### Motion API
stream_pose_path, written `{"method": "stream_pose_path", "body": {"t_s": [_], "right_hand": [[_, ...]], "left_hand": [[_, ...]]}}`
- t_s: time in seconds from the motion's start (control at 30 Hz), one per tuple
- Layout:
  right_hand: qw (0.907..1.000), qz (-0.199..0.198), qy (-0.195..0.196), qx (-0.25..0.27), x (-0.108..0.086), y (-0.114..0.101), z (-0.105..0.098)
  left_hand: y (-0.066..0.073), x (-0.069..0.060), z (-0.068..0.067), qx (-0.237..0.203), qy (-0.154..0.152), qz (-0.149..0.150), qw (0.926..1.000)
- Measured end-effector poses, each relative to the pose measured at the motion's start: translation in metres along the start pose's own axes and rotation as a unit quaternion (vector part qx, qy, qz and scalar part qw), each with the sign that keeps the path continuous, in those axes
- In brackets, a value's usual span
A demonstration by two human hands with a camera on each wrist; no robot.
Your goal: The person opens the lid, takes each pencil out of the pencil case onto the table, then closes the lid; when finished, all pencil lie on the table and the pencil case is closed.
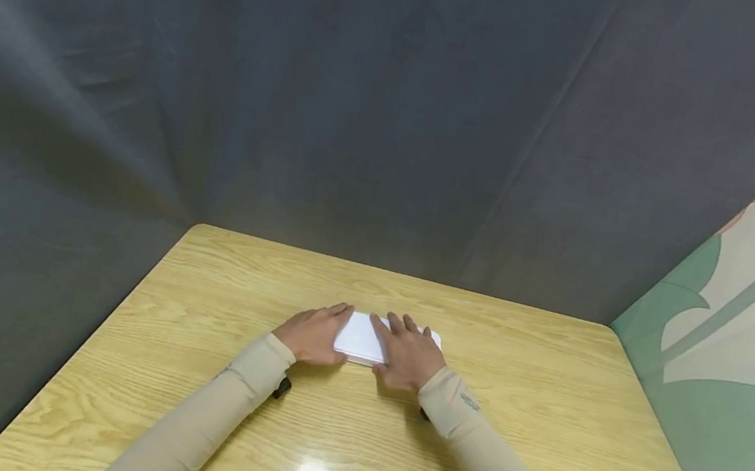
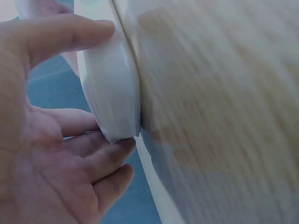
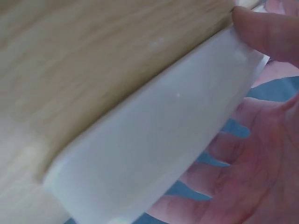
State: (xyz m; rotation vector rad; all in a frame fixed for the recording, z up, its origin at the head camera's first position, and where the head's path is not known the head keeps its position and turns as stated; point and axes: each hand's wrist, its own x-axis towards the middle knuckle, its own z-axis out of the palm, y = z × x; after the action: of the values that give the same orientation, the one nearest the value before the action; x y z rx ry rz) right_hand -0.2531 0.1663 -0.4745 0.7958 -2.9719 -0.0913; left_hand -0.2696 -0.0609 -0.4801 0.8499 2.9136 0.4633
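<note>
A flat white box with rounded corners (image 1: 361,336) lies on the wooden table, between and beneath both hands. My left hand (image 1: 316,334) holds its left end. In the left wrist view the thumb (image 2: 74,32) rests against the near side of the box (image 2: 110,79), and the other fingers wrap its end. My right hand (image 1: 409,357) lies across the right part of the box, fingers spread over the top. The right wrist view shows that thumb (image 3: 266,35) on the near side of the box (image 3: 154,126). Both hands partly cover the box.
The light wooden table (image 1: 202,285) has rounded far corners. A dark grey curtain (image 1: 379,110) hangs behind it and on the left. To the right stands a flower-patterned cloth (image 1: 747,336). A bright light reflection falls on the near tabletop.
</note>
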Motion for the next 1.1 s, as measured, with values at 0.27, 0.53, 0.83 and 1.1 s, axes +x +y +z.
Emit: {"method": "stream_pose_path", "body": {"t_s": [0.27,0.53,0.83,1.1], "right_hand": [[0.9997,0.009,-0.014,-0.017,0.006,-0.012,0.001],[0.9929,-0.005,0.062,-0.102,0.002,-0.023,0.007],[0.9958,-0.041,0.042,-0.071,0.006,-0.014,-0.01],[0.9897,-0.094,-0.03,0.103,0.019,0.024,-0.034]], "left_hand": [[0.0,0.004,-0.001,-0.049,-0.005,-0.031,0.9983],[-0.006,0.003,0.004,-0.051,0.002,-0.022,0.9984],[-0.012,0.002,0.007,-0.105,0.02,-0.018,0.9941],[-0.017,-0.001,0.016,-0.199,0.019,-0.054,0.9783]]}}
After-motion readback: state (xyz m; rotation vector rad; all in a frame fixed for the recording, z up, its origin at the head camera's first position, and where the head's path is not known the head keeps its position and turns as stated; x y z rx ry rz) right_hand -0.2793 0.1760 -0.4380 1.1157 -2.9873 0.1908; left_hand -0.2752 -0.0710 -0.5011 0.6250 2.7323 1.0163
